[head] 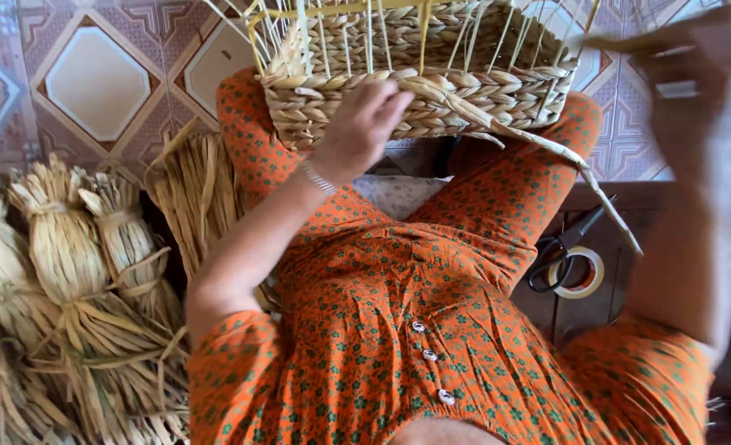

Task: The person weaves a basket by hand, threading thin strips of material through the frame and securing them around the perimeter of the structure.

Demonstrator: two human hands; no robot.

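A half-woven straw basket (431, 91) with thin yellow upright ribs rests on my knees, over my orange flowered dress. My left hand (364, 128) presses on the basket's near woven wall, fingers curled on the braid. My right hand (691, 78) is raised at the upper right, blurred, and pinches a flat straw strand (580, 177) that runs from the basket's near right corner down toward the right and up to the hand.
Tied bundles of dried straw (77, 280) lie stacked on the left. Black scissors (559, 247) and a roll of tape (580, 272) sit on a dark surface at the right. Patterned floor tiles (97, 82) lie beyond.
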